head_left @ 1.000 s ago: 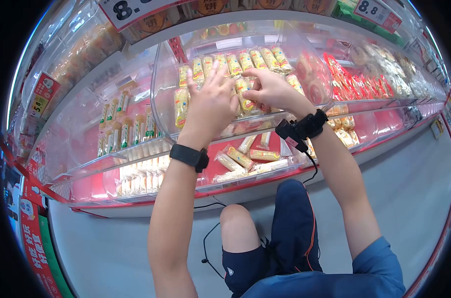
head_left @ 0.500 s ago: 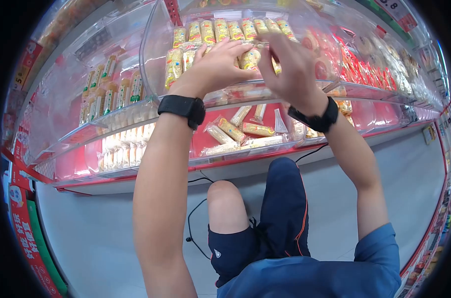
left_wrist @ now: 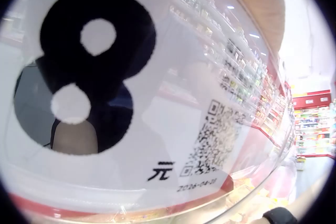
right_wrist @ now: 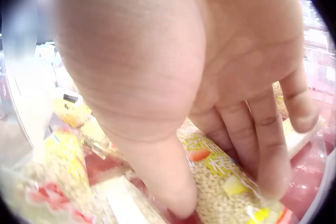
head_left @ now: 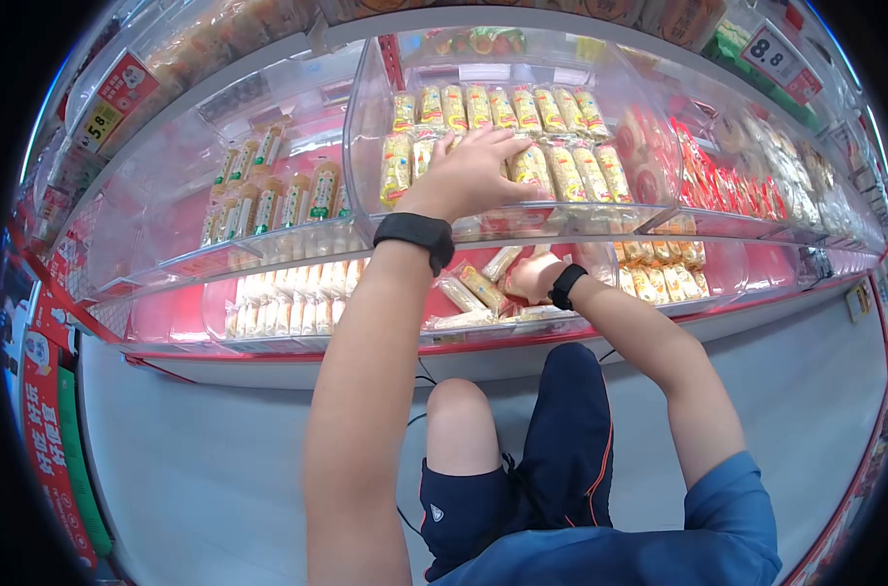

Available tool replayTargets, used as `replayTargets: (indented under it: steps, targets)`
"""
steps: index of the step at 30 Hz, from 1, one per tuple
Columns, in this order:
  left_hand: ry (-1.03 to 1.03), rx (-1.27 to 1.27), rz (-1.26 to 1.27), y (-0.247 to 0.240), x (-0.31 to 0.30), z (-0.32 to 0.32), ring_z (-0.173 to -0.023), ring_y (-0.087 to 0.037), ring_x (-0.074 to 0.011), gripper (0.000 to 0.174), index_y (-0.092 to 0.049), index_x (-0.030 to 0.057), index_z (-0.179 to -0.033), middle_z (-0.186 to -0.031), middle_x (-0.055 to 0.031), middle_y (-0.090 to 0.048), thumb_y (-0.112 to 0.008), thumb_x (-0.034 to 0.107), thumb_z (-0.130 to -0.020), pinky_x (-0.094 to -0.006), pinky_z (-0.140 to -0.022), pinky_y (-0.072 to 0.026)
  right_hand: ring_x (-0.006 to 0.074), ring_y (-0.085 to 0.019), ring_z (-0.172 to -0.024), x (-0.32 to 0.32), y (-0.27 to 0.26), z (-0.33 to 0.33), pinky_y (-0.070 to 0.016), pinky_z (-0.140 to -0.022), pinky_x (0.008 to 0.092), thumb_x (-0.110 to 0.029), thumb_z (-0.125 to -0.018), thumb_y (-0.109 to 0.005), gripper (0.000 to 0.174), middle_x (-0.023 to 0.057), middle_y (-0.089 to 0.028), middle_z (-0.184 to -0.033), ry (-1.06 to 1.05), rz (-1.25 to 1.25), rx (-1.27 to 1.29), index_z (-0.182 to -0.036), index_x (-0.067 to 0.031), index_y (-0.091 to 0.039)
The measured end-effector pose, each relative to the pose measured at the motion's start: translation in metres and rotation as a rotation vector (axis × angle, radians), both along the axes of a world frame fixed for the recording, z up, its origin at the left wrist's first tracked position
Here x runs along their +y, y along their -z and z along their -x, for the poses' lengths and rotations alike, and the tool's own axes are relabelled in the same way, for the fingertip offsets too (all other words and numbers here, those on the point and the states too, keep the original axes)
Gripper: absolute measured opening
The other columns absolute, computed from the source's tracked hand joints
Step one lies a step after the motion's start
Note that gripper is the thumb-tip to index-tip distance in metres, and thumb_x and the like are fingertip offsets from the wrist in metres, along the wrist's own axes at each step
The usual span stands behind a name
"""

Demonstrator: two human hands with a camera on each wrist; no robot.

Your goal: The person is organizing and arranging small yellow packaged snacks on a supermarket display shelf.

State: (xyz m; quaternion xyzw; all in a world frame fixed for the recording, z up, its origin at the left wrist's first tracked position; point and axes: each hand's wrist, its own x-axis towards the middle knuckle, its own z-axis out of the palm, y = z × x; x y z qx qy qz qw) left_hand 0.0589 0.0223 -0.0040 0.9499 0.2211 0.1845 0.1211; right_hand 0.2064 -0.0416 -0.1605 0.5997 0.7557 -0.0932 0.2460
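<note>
In the head view, my left hand (head_left: 473, 173) lies with spread fingers over the yellow-wrapped snack packets (head_left: 565, 174) in the upper clear bin. Below it, my right hand (head_left: 536, 276) reaches into the lower bin among loosely scattered packets (head_left: 457, 293). Seen from the right wrist, the thumb and fingers of my right hand (right_wrist: 194, 87) stand on either side of a clear-wrapped grain bar (right_wrist: 223, 182) and grip it. A large price label (left_wrist: 173, 103) fills most of the left wrist view.
The upper bin has a clear front rim (head_left: 600, 217). Green-labelled packets (head_left: 268, 205) stand to the left, and red packets (head_left: 703, 176) lie to the right. A price card (head_left: 782, 61) hangs at the upper right. White-wrapped packets (head_left: 293, 308) fill the lower left shelf.
My right hand has left the upper bin, moving down into the lower one, and now grips a packet there. My left hand stays over the upper packets. The head view has shifted.
</note>
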Motion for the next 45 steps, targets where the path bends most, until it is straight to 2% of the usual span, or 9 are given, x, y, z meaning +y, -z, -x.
replayTargets:
  steps: [7,9,14,17,25,27,30,34,45]
  targets:
    - [-0.018,0.001,-0.015,0.005,0.005,-0.002,-0.136,-0.026,-0.0251,0.071,-0.046,0.0197,-0.133,-0.141,-0.0090,-0.039,-0.059,0.059,-0.075,-0.0478,-0.109,-0.0109,0.0249,-0.065,-0.080,-0.063,-0.057,0.011,-0.0517,-0.062,0.0353,-0.008,-0.072,-0.060,0.008,0.0120,-0.065,-0.079,-0.063,-0.551,0.069,-0.079,-0.0067,-0.065]
    - [-0.023,-0.004,-0.020,0.007,0.006,-0.003,-0.136,-0.026,-0.0252,0.071,-0.047,0.0197,-0.133,-0.141,-0.0089,-0.040,-0.060,0.059,-0.075,-0.0477,-0.109,-0.0107,0.0259,-0.066,-0.073,-0.086,-0.072,0.010,-0.0511,-0.061,0.0340,-0.012,-0.072,-0.064,0.014,0.0143,-0.064,-0.077,-0.161,-0.560,0.070,-0.082,-0.0025,-0.059]
    - [0.015,-0.019,0.021,0.003,0.003,0.001,-0.136,-0.026,-0.0253,0.070,-0.046,0.0178,-0.133,-0.140,-0.0098,-0.041,-0.061,0.055,-0.076,-0.0464,-0.109,-0.0113,0.0199,-0.062,-0.061,-0.119,-0.161,0.021,-0.0447,-0.053,0.0298,-0.024,-0.072,-0.074,0.033,0.0086,-0.061,-0.071,-0.037,-0.543,0.860,-0.087,-0.0028,-0.054]
    - [-0.005,-0.012,0.037,0.000,0.001,0.000,-0.136,-0.026,-0.0258,0.069,-0.047,0.0166,-0.132,-0.140,-0.0121,-0.041,-0.063,0.054,-0.075,-0.0468,-0.109,-0.0115,0.0056,-0.056,-0.062,-0.091,-0.189,0.007,-0.0433,-0.054,0.0216,-0.021,-0.077,-0.073,0.034,0.0049,-0.065,-0.078,0.112,-0.794,1.462,-0.100,-0.0006,-0.059]
    - [0.005,-0.034,0.002,0.002,0.003,0.000,-0.134,-0.030,-0.0248,0.068,-0.049,0.0175,-0.130,-0.138,-0.0099,-0.043,-0.064,0.052,-0.074,-0.0478,-0.109,-0.0130,0.0110,-0.059,-0.046,-0.019,-0.171,-0.033,-0.0458,-0.040,0.0245,-0.039,-0.074,-0.074,0.048,0.0095,-0.064,-0.064,0.563,-1.191,0.968,-0.087,0.0055,-0.061]
    - [-0.013,-0.029,-0.002,0.002,0.004,0.001,-0.134,-0.029,-0.0242,0.069,-0.048,0.0180,-0.131,-0.138,-0.0092,-0.043,-0.065,0.053,-0.074,-0.0472,-0.109,-0.0126,0.0128,-0.059,-0.044,-0.014,-0.167,-0.040,-0.0443,-0.037,0.0261,-0.035,-0.079,-0.069,0.043,0.0103,-0.063,-0.061,0.668,-0.804,1.014,-0.085,0.0063,-0.060]
    - [-0.018,-0.035,0.001,0.006,0.003,-0.001,-0.135,-0.028,-0.0245,0.070,-0.048,0.0184,-0.131,-0.139,-0.0098,-0.042,-0.065,0.053,-0.074,-0.0470,-0.110,-0.0117,0.0143,-0.058,-0.041,-0.017,-0.169,-0.039,-0.0420,-0.034,0.0270,-0.029,-0.083,-0.063,0.037,0.0107,-0.061,-0.057,0.592,-0.686,1.032,-0.085,0.0070,-0.059]
    - [-0.013,-0.016,0.007,0.002,0.002,0.000,-0.136,-0.025,-0.0250,0.070,-0.047,0.0193,-0.132,-0.140,-0.0106,-0.040,-0.065,0.054,-0.074,-0.0470,-0.110,-0.0107,0.0111,-0.054,-0.040,-0.018,-0.171,-0.047,-0.0370,-0.032,0.0225,-0.024,-0.086,-0.062,0.054,0.0067,-0.056,-0.055,0.653,-0.502,1.131,-0.121,0.0120,-0.044]
    - [-0.070,0.205,-0.013,-0.023,-0.012,-0.011,-0.133,-0.031,-0.0273,0.069,-0.047,0.0132,-0.130,-0.138,-0.0117,-0.042,-0.067,0.044,-0.071,-0.0491,-0.108,-0.0157,0.0067,-0.050,-0.047,-0.027,-0.162,-0.047,-0.0384,-0.041,0.0224,-0.020,-0.084,-0.063,0.056,0.0037,-0.058,-0.062,0.562,-0.500,1.100,-0.127,0.0084,-0.042]
